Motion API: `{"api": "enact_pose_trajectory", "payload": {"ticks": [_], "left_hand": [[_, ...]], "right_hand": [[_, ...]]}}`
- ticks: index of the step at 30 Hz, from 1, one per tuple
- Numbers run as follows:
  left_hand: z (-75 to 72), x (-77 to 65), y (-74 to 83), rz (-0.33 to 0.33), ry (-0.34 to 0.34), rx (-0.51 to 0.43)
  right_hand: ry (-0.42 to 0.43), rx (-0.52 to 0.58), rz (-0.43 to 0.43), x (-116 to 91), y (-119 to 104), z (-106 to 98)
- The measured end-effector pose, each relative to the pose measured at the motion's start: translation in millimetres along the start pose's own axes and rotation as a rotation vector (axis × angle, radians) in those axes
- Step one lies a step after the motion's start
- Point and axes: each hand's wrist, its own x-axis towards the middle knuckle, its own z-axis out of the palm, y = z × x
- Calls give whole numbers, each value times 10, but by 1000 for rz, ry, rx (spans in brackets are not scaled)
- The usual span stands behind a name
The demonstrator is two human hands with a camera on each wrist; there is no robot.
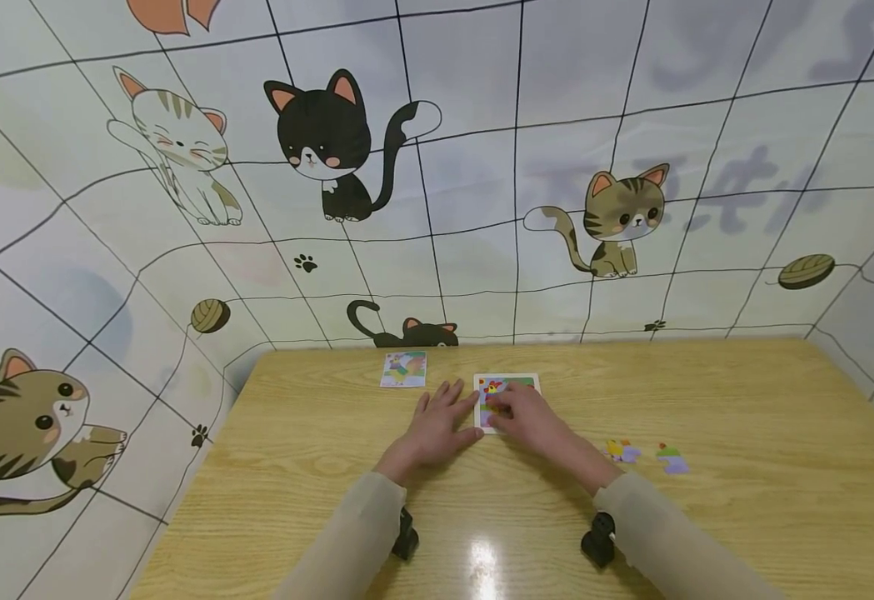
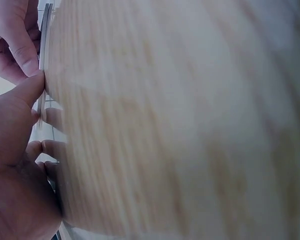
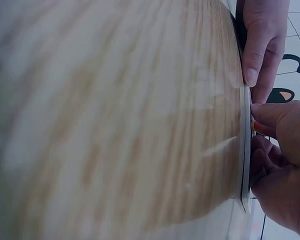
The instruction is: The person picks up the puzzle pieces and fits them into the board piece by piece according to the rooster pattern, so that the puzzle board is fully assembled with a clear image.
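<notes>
A small white-bordered puzzle board point(image 1: 485, 424) with a colourful picture lies flat on the table; its edge shows as a thin strip point(image 3: 245, 150) in the right wrist view. My left hand point(image 1: 438, 425) lies spread on the tabletop, its index finger and thumb touching the board's left edge. Over the board, my right hand point(image 1: 532, 419) has its fingers curled down and pinches a puzzle piece point(image 3: 262, 129), of which a little orange shows between thumb and finger. The hand hides the rest of that piece and much of the picture.
Two loose puzzle pieces, one yellow and lilac point(image 1: 621, 451), the other green and lilac point(image 1: 672, 458), lie right of the right forearm. A square picture card point(image 1: 404, 369) lies at the back left. A cat-patterned cloth point(image 1: 474, 192) hangs behind the wooden table point(image 1: 317, 467).
</notes>
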Motion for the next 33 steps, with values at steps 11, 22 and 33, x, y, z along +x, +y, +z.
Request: {"api": "enact_pose_trajectory", "payload": {"ticks": [11,22,33], "left_hand": [[-8,0,-6,-1,1,1],[-13,0,-2,-13,-7,-12],[3,-1,4,-12,-3,-15]], "right_hand": [[-23,49,-24,5,30,-24],[-79,40,-18,-15,27,-66],[-72,-4,-110,-73,-7,-90]]}}
